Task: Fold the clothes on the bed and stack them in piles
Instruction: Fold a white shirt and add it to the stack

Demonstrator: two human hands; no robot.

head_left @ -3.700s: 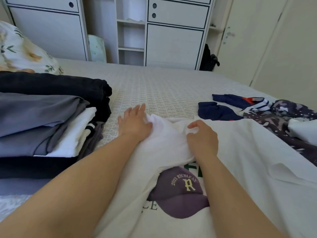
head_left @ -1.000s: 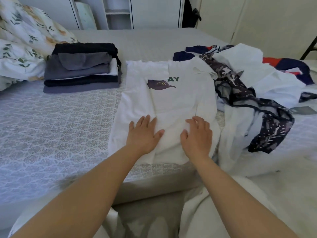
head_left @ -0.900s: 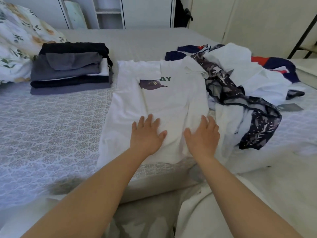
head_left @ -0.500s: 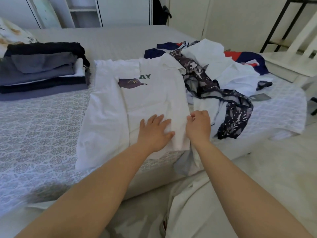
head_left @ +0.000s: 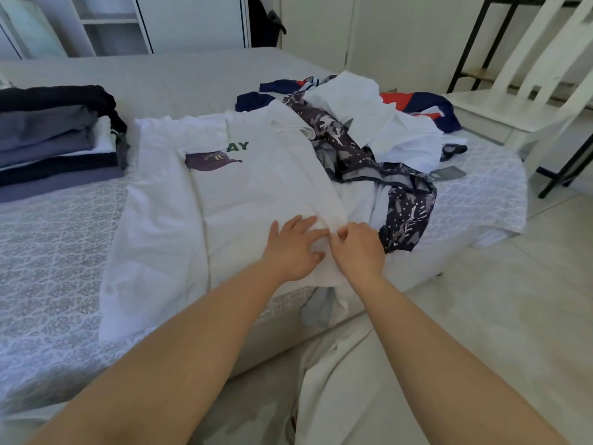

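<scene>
The left hand (head_left: 293, 248) lies flat, fingers spread, on the white T-shirt (head_left: 256, 187) near its lower hem; beside it the right hand (head_left: 359, 252) pinches the shirt's right edge. Farther off lie the unfolded clothes (head_left: 378, 133) and the folded pile (head_left: 54, 139) on the bed (head_left: 48, 252).

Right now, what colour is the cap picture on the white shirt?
Purple, on the cap print, in the head view.

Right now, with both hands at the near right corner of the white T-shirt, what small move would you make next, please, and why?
Probably fold the right side inward. The white T-shirt lies face up with its left side already folded over the print, while its right edge overlaps the unfolded clothes. The right hand pinches the hem there, and the left hand rests flat beside it, steadying the cloth.
</scene>
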